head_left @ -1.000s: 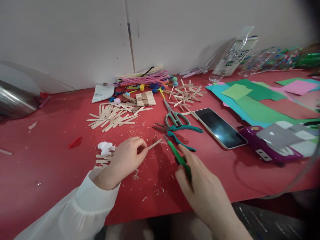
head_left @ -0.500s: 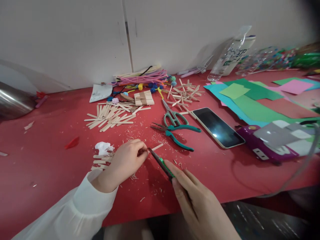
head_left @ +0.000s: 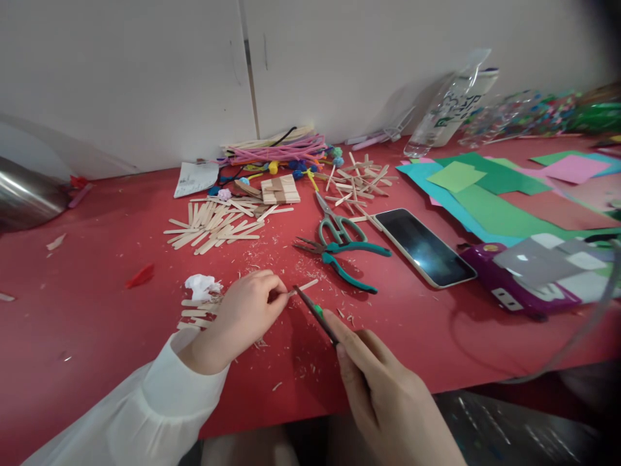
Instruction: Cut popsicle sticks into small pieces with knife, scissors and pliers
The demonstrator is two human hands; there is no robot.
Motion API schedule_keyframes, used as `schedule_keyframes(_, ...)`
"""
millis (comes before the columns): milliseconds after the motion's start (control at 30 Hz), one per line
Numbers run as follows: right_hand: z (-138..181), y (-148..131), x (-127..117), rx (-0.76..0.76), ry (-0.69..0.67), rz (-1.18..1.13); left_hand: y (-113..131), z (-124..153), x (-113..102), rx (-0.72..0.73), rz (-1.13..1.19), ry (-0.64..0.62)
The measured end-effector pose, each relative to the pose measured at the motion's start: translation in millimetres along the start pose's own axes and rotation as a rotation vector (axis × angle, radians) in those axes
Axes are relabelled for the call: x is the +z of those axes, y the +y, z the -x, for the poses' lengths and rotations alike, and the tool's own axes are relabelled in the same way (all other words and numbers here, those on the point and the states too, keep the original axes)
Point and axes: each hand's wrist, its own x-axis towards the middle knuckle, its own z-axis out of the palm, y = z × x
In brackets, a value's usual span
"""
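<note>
Table (head_left: 87, 375): red, strewn with shavings (head_left: 303, 370)
Right hand (head_left: 383, 382): fingers wrapped around a knife (head_left: 316, 314)
Left hand (head_left: 255, 304): fingertips pinched on a stick (head_left: 309, 284)
Pliers (head_left: 356, 247): handles spread, beyond the stick
Knife: blade at the stick, contact unclear
Stick: between the hands, jutting rightward

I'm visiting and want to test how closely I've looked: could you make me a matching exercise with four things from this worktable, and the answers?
Things:
1. Utility knife
2. Needle-nose pliers
3. Smartphone
4. Single craft stick

Places, colours, states:
A. Lying flat, dark screen facing up
B. Pinched in the fingertips of the left hand
C. Gripped in the right hand
D. Lying with teal handles spread apart

Right pairs: 1-C, 2-D, 3-A, 4-B
</note>
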Motion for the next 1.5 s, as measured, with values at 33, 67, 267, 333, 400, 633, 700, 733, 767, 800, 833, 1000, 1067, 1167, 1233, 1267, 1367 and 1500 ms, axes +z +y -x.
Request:
schedule_keyframes(33,0.6,0.1,0.2,0.012,0.011,0.009,-0.1,-0.2,0.0,0.001,-0.002,-0.003)
schedule_keyframes(67,1.3,0.1,0.1,0.018,0.019,0.009,-0.1,-0.4,0.0,0.000,-0.001,-0.005)
schedule_keyframes(267,3.7,0.6,-0.4,-0.038,-0.037,-0.028,2.0,0.0,-0.7,-0.026,0.018,-0.009)
schedule_keyframes(333,3.5,1.1,0.7,-0.034,-0.033,-0.007,2.5,0.4,-0.5,-0.030,0.015,-0.003)
schedule_keyframes(400,3.3,1.2,2.1,-0.034,-0.027,0.009,2.3,0.5,0.0,-0.026,0.010,0.004)
schedule_keyframes(633,4.2,-1.5,0.9,0.002,0.028,0.069,1.4,-0.2,0.1,-0.001,0.006,0.008)
schedule_keyframes(700,4.8,-1.1,-0.6,-0.021,0.007,0.043,1.7,0.1,-0.4,-0.010,0.011,-0.003)
schedule_keyframes(733,5.2,-0.6,-1.1,-0.039,-0.007,0.030,1.9,0.3,-0.5,-0.015,0.013,-0.005)
schedule_keyframes(767,5.7,-0.1,-1.2,-0.051,-0.018,0.021,2.0,0.5,-0.5,-0.017,0.012,-0.005)
schedule_keyframes(800,6.2,0.4,-1.1,-0.057,-0.026,0.017,2.1,0.6,-0.5,-0.016,0.012,0.000)
schedule_keyframes(833,6.7,0.9,-0.7,-0.055,-0.029,0.017,2.0,0.7,-0.3,-0.011,0.011,0.007)
schedule_keyframes(1000,9.4,2.4,0.4,-0.054,-0.033,0.028,1.0,0.5,0.7,0.005,0.012,0.027)
schedule_keyframes(1067,10.4,2.7,-0.1,-0.061,-0.038,0.034,0.7,0.6,1.0,0.006,0.006,0.023)
schedule_keyframes(1167,10.1,2.0,-0.5,-0.061,-0.036,0.054,0.5,1.0,1.8,0.018,-0.003,0.020)
schedule_keyframes(1233,8.1,0.6,0.3,-0.057,-0.023,0.083,0.7,1.3,2.7,0.036,-0.017,0.032)
schedule_keyframes(1267,6.6,-0.2,1.1,-0.057,-0.016,0.098,0.9,1.5,3.1,0.048,-0.027,0.041)
schedule_keyframes(1367,2.2,-2.6,3.9,-0.057,0.009,0.122,1.1,1.5,4.1,0.077,-0.051,0.060)
schedule_keyframes(1500,1.8,-4.0,4.6,-0.050,0.030,0.097,1.0,1.0,4.3,0.063,-0.037,0.060)
